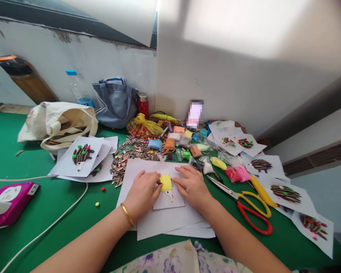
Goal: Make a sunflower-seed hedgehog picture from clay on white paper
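The yellow figure is laid on stacked white paper, between the fingertips. Its right edge is bordered by the right hand, fingers apart; by the left hand, at the left edge, a dark sliver is pinched.

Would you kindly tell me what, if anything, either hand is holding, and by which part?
The left hand seems to pinch a small dark piece, by which end I cannot tell; the right hand visibly grips nothing.

left bangle: smooth, gold-coloured band
forearms: bare, both sides
lap cloth: cream, purple flowers, green leaves
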A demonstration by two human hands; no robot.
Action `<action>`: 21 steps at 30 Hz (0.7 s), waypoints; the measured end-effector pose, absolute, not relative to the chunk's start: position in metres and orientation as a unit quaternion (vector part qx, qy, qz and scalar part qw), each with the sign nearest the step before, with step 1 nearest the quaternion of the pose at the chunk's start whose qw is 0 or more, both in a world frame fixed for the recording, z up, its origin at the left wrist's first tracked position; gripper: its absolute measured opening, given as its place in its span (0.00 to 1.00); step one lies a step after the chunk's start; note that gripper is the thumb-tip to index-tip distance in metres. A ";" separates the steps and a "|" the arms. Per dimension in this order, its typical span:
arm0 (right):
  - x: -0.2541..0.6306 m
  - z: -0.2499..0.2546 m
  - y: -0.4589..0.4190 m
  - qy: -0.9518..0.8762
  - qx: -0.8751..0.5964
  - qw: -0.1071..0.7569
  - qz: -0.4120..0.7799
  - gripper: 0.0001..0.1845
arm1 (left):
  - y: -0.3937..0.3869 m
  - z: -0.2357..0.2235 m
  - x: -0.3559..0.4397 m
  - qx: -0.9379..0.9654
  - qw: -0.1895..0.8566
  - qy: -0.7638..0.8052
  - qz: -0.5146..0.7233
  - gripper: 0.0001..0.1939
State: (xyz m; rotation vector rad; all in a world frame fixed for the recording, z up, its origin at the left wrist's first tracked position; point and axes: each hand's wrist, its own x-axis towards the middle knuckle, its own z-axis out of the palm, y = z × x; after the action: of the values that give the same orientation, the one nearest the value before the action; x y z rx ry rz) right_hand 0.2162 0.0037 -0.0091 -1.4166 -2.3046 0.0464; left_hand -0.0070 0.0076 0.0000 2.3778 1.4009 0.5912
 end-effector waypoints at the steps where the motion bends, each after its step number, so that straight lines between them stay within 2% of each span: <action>1: 0.216 -0.010 0.004 -0.834 -0.509 0.213 0.017 0.13 | 0.008 0.000 -0.007 0.832 0.159 0.490 0.205 0.05; 15: 0.216 -0.007 0.003 -0.827 -0.521 0.211 0.021 0.12 | 0.007 0.001 -0.007 0.832 0.165 0.490 0.201 0.04; 21: 0.215 -0.006 0.003 -0.821 -0.516 0.243 0.019 0.14 | 0.007 -0.001 -0.008 0.830 0.171 0.488 0.212 0.05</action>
State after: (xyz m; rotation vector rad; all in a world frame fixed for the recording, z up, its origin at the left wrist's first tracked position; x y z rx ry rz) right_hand 0.2147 0.0027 -0.0061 -1.4105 -2.2444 0.0507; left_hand -0.0079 0.0073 -0.0012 2.3563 1.3852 0.6010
